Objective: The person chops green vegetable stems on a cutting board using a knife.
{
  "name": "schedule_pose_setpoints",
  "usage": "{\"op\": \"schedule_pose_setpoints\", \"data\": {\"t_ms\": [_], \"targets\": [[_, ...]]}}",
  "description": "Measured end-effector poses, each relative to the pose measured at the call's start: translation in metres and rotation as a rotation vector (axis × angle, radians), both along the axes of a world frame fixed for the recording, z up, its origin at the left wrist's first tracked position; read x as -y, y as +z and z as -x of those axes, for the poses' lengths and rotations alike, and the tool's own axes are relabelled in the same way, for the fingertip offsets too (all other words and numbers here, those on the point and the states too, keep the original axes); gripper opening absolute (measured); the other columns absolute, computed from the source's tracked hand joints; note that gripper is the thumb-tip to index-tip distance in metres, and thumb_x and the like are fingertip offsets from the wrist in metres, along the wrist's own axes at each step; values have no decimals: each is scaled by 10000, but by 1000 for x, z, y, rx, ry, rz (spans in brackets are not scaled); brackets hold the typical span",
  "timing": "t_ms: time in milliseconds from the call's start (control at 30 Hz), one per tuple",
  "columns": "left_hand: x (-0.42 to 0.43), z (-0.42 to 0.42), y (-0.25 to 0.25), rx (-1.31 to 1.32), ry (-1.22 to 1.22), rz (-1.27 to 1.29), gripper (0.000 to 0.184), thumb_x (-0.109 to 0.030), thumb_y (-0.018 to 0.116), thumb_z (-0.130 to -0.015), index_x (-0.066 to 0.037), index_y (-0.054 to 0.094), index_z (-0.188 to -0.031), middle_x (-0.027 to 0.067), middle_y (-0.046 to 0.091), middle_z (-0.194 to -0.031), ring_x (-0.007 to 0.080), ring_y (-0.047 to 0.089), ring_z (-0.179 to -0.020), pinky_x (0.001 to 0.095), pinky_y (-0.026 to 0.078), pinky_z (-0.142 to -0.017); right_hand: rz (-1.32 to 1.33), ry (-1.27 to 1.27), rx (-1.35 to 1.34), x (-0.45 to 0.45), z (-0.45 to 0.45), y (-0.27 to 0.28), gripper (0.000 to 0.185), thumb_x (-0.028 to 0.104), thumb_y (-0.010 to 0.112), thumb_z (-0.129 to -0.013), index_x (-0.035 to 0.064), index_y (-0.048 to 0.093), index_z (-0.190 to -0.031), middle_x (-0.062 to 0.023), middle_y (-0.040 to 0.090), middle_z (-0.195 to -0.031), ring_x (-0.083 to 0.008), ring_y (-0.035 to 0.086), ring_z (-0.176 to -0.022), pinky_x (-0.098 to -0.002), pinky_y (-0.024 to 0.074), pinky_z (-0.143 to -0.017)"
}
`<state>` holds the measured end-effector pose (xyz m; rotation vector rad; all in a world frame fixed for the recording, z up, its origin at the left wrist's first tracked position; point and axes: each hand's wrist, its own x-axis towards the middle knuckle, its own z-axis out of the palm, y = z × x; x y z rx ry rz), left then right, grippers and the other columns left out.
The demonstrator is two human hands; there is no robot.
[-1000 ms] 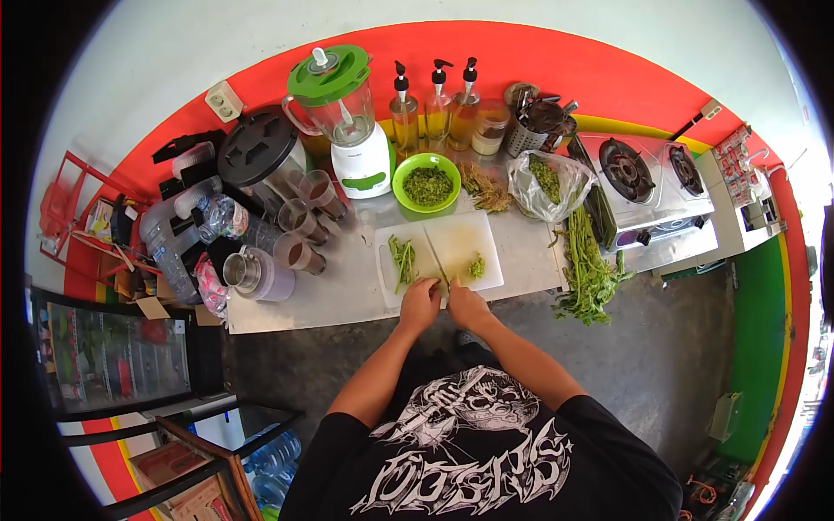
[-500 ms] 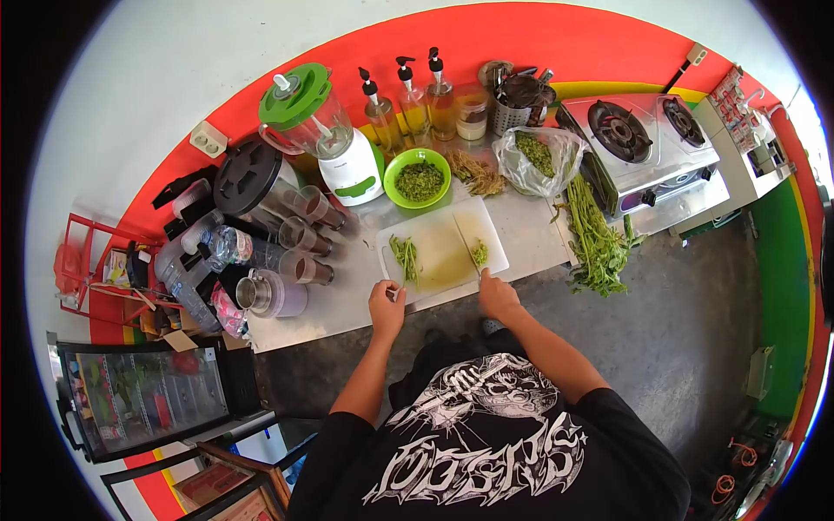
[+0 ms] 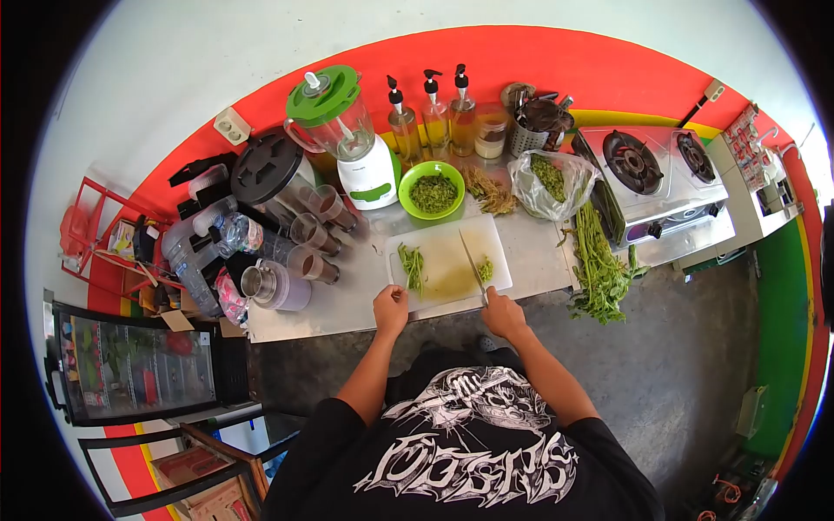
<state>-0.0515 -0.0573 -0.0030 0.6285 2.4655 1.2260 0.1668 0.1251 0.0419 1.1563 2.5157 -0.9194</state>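
My right hand [image 3: 502,313] grips knife [image 3: 472,261] by handle, safely clear of blade; blade divides stems [image 3: 412,267] from cut greens [image 3: 485,270]. My left hand [image 3: 391,309] curls by board [image 3: 439,241]; can't tell if holding.

White on the cutting board [image 3: 445,260], stained yellow-green across the middle. Green on the chopped pieces [image 3: 485,270] and cut stalks [image 3: 412,268] atop that board. Bright lime on the bowl [image 3: 433,215] behind the board, with darker green on the chopped leaves [image 3: 433,193] inside. Green on the lid [image 3: 320,98] and white on the base [image 3: 367,174] of the blender [image 3: 354,145], behind the board to the left. Silver on the stove [image 3: 666,161] right of the board (black at the burners [image 3: 632,162]). Black on the shirt [image 3: 473,434] nearer than the board, printed in white.
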Motion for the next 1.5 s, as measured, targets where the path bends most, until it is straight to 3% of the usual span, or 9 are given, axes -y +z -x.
{"op": "schedule_pose_setpoints", "data": {"t_ms": [133,233,300,767,933,1067,1300,1433,1500], "targets": [[1,0,11,51,55,-169,115,-89,679,-903,1,673,-974,99,702,-888,175,651,-762,305,518,-742,10,-23,-30,-2,-5,-1,380,224,627,-887,12,466,-1159,-315,673,-982,-504,652,-946,-592,511,-830],[-2,1,29,238,114,-354,115,-68,653,-931,9,665,-1015,56,687,-881,123,627,-780,280,503,-723,31,5,-82,-3,-10,4,382,234,629,-895,13,464,-1158,-320,669,-978,-512,644,-941,-595,505,-828],[-8,2,52,358,85,-431,197,-90,640,-958,-14,646,-1140,19,693,-915,72,608,-771,237,472,-677,36,31,-84,-4,-11,2,381,235,631,-897,12,463,-1157,-320,668,-974,-516,641,-940,-596,502,-827],[-36,9,147,422,-21,-597,189,-105,643,-966,-29,690,-1132,20,715,-987,60,585,-835,231,451,-737,33,59,-157,-8,1,-4,395,249,638,-883,16,485,-1163,-313,671,-960,-508,642,-929,-598,500,-818],[-34,9,176,457,-221,-654,181,-89,646,-955,-12,693,-1112,27,713,-970,79,590,-840,246,453,-778,15,57,-199,-7,4,-5,390,238,645,-888,7,489,-1162,-319,667,-915,-520,637,-889,-598,493,-798],[-18,9,167,514,-256,-606,174,-83,650,-947,-7,694,-1097,28,709,-964,91,592,-841,258,455,-790,35,43,-202,-5,7,-5,382,238,643,-888,6,496,-1153,-320,666,-930,-516,635,-903,-593,493,-804],[32,20,78,461,-216,-345,154,-47,643,-926,6,711,-1054,31,708,-942,86,596,-851,252,455,-779,51,29,-190,1,11,-11,375,242,636,-885,12,505,-1150,-317,662,-936,-511,630,-927,-580,495,-819],[56,18,44,293,-74,-130,153,-52,634,-929,15,719,-1037,26,709,-915,105,610,-817,260,481,-784,52,50,-201,6,12,-8,380,241,639,-880,15,505,-1154,-320,660,-936,-514,631,-922,-581,498,-818],[60,19,34,131,-28,-94,154,-6,640,-882,-20,727,-1008,46,703,-888,175,624,-823,298,492,-785,60,45,-178,8,13,-6,391,243,636,-881,22,504,-1176,-313,663,-965,-507,635,-943,-579,503,-834]]}}
